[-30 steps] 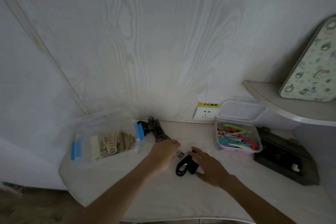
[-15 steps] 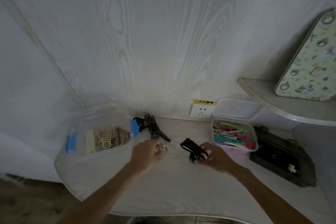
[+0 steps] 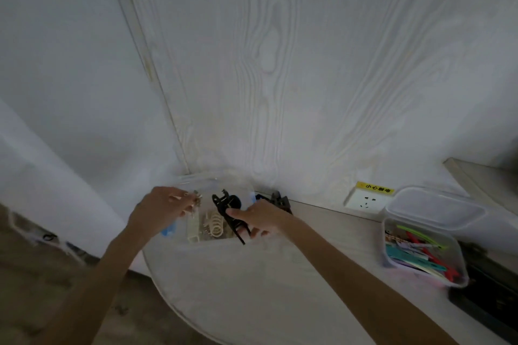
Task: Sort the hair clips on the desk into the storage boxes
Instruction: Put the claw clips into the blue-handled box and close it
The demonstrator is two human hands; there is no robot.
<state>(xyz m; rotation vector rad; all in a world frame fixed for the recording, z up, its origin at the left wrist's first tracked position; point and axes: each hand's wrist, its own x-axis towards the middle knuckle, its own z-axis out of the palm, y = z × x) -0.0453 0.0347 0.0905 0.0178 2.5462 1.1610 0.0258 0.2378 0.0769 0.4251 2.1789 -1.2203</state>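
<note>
Both hands hover over the clear storage box (image 3: 241, 186) at the desk's back left, which has blue latches and holds cream and beige claw clips (image 3: 214, 225). My left hand (image 3: 161, 209) pinches a small silvery metal clip (image 3: 197, 200) above the box's left side. My right hand (image 3: 262, 220) grips a large black claw clip (image 3: 228, 214) over the box's right half. Another dark claw clip (image 3: 279, 200) lies on the desk just behind my right hand, partly hidden.
A second clear box (image 3: 420, 253) at the right holds several colourful flat clips, its lid (image 3: 437, 209) leaning behind it. A dark flat case (image 3: 485, 297) lies at the far right. A wall socket (image 3: 367, 200) sits above the desk's back edge; the rounded desk edge (image 3: 168, 297) curves at front left.
Both hands have moved left from the middle of the desk to above the left box, carrying the silvery clip and the black claw clip. The camera has swung left too.
</note>
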